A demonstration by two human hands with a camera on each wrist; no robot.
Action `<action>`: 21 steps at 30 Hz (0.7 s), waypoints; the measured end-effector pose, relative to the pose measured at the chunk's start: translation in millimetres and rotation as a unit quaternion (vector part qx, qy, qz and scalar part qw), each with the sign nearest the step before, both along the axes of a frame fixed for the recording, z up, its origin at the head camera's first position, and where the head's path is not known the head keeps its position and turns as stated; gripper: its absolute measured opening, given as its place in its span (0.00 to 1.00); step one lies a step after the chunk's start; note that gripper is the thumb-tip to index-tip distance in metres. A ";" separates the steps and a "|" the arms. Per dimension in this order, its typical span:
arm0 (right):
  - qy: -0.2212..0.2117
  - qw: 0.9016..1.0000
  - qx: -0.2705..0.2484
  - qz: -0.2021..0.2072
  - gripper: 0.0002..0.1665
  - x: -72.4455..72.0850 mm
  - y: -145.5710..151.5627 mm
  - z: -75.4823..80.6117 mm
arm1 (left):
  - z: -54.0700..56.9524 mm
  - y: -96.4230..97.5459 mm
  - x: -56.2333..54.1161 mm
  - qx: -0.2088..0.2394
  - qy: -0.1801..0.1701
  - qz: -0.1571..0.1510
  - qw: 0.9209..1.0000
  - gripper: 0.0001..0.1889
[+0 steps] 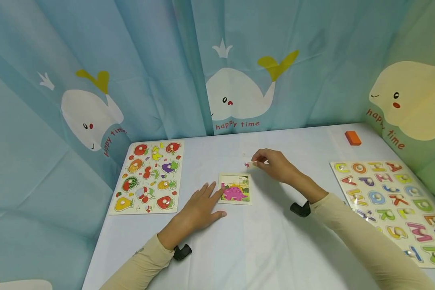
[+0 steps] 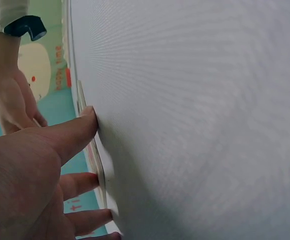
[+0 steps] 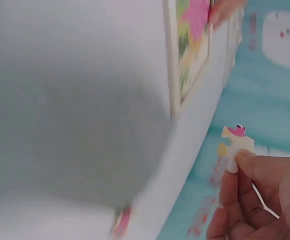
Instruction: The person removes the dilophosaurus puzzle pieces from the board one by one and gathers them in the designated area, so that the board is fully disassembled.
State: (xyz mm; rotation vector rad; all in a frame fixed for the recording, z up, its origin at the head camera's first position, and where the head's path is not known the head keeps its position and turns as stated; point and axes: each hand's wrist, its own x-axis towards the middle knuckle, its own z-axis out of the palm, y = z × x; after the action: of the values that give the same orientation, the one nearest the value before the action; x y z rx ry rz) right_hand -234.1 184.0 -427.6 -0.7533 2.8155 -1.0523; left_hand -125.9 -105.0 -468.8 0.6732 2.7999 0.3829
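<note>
My right hand [image 1: 274, 164] is raised above the table, just beyond the far right corner of a small jigsaw board. Its thumb and fingers pinch a jigsaw piece [image 3: 239, 142], cream with a pink patch. A thin white edge also shows within the curled fingers; I cannot tell what it belongs to. The jigsaw board [image 1: 235, 203] has a pale frame and a pink dinosaur picture. With its fingers spread and fairly straight, my left hand [image 1: 199, 207] rests at the board's left side, the index fingertip on the picture. Another jigsaw piece [image 3: 121, 221], pink and blurred, lies on the table.
A fruit peg puzzle [image 1: 179, 177] lies on the left of the white table [image 1: 239, 249]. On the right is a letter peg puzzle [image 1: 377, 209]. An orange block [image 1: 353, 138] sits near the back right corner. Whale-printed curtains [image 1: 159, 60] enclose the table.
</note>
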 end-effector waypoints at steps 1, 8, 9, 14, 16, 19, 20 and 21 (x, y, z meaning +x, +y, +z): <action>-0.007 1.000 0.000 -0.007 0.03 -2.1 7.6 2.0 | 0.0 0.0 -0.1 0.000 0.000 0.001 1.000 0.41; -0.025 0.998 0.051 -0.041 0.03 -15.7 67.7 7.5 | -1.0 0.2 0.2 0.002 -0.001 0.005 1.000 0.41; -0.026 0.997 0.059 -0.042 0.03 -17.8 76.1 7.2 | -1.1 0.2 0.3 0.002 -0.002 0.006 1.000 0.42; -0.062 0.993 0.094 -0.038 0.05 -27.0 111.8 4.7 | -0.9 0.3 0.2 -0.001 -0.004 0.006 1.000 0.42; -0.087 0.991 0.100 -0.034 0.06 -29.8 121.2 4.0 | -0.1 0.4 0.2 -0.002 -0.005 0.006 1.000 0.41; -0.124 0.987 0.098 -0.026 0.08 -33.6 130.7 2.8 | 2.0 1.0 0.2 -0.003 -0.006 0.006 1.000 0.41; -0.135 0.986 0.097 -0.024 0.09 -34.9 132.5 1.8 | 2.7 1.2 0.2 -0.004 -0.006 0.005 1.000 0.41; -0.143 0.985 0.095 -0.023 0.09 -35.8 133.6 0.7 | 3.4 1.4 0.2 -0.004 -0.006 0.005 1.000 0.41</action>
State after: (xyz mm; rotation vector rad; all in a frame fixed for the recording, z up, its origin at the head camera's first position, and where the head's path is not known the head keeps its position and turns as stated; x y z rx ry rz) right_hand -270.0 317.6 -426.9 -0.4782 2.6465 -0.8055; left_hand -125.7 -103.6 -465.4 0.6526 2.7931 0.3760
